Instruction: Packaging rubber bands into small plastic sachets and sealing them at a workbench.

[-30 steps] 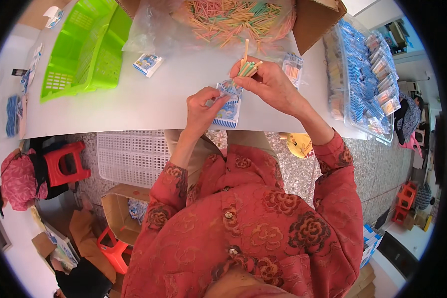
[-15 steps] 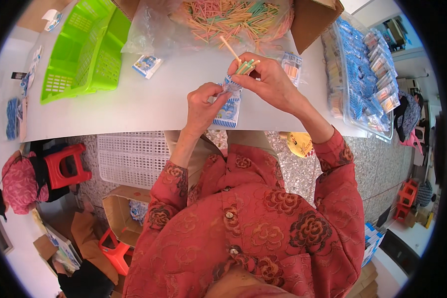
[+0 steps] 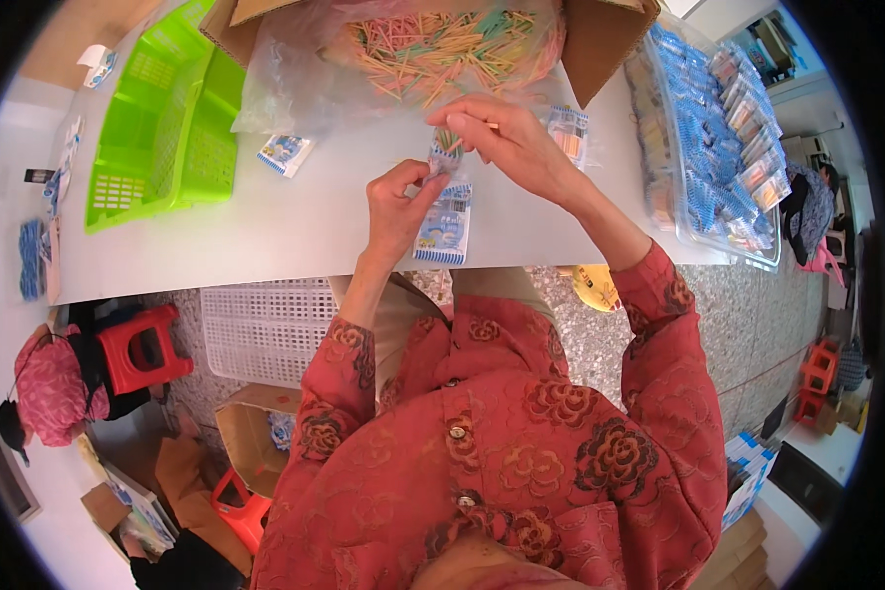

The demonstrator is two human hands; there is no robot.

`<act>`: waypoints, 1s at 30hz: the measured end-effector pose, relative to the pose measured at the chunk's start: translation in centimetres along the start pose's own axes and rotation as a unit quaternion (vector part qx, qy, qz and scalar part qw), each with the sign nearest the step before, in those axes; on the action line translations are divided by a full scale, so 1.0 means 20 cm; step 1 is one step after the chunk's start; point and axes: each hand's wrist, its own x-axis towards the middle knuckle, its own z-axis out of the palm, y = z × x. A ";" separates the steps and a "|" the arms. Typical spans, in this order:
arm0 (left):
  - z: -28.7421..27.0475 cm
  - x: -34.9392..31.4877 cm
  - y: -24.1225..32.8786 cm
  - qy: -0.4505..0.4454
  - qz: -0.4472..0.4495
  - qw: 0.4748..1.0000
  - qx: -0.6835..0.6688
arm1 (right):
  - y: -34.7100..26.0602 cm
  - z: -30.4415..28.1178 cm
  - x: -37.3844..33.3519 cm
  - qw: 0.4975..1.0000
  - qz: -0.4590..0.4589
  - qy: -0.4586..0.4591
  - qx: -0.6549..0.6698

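Note:
My left hand (image 3: 395,208) pinches a small clear-and-blue packet (image 3: 442,161) upright over the table. Pale green and cream sticks (image 3: 448,140) stand inside its mouth. Over that opening curls my right hand (image 3: 509,147), closed on a thin cream stick (image 3: 492,126); its fingertips touch the bundle and partly hide it. Just below the held packet, flat blue-and-white packets (image 3: 444,232) lie near the table's front edge. Beyond my hands, a clear bag of loose pink, green, yellow and orange sticks (image 3: 433,54) spills from a cardboard box (image 3: 610,44).
A green basket (image 3: 162,147) stands at left, with a loose packet (image 3: 285,154) beside it. Another packet (image 3: 568,133) lies behind my right hand. At right, a clear bin (image 3: 693,228) holds many filled packets. A white crate (image 3: 265,334) sits below the table edge.
The stick bundle has gone from my right fingers down into the packet's mouth. My right hand has shifted slightly left, its fingers now arched over the top. The view has tilted a little.

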 end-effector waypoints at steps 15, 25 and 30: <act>-0.01 -0.02 0.02 -0.019 0.024 0.999 -0.009 | -0.02 -0.06 0.09 0.995 -0.017 -0.092 -0.020; -0.09 -0.05 0.02 -0.001 0.020 1.000 0.017 | -0.01 0.08 0.12 0.995 -0.006 -0.094 -0.035; -0.19 -0.08 0.01 0.056 -0.025 0.998 -0.027 | 0.13 -0.07 0.24 0.976 0.013 -0.119 -0.183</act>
